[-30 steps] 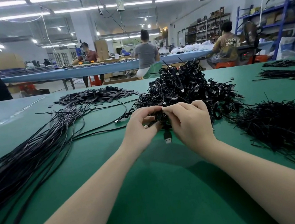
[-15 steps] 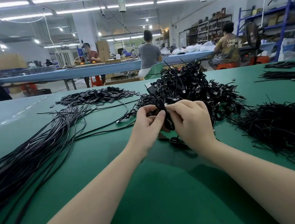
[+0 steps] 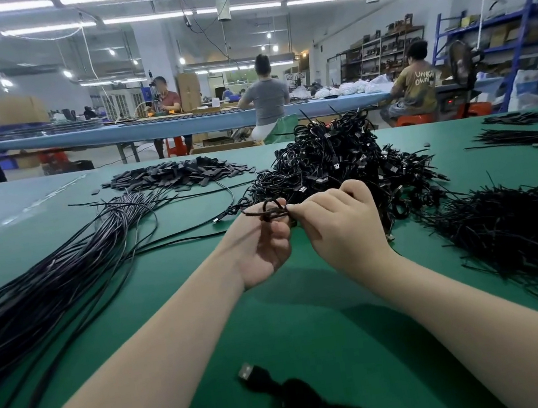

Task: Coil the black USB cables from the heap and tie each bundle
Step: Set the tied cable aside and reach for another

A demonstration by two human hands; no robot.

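Both hands are raised over the green table (image 3: 207,316), working one small coil of cable (image 3: 270,211) between them. The left hand (image 3: 259,243) curls round the coil from below, and the right hand (image 3: 335,218) pinches what looks like the tie at its side. To my eye the twist wants to go on tight near the middle while the left keeps the loops together. The loose cables (image 3: 47,286) lie to the left, the finished bundles (image 3: 341,166) just behind, the ties (image 3: 513,228) on the right.
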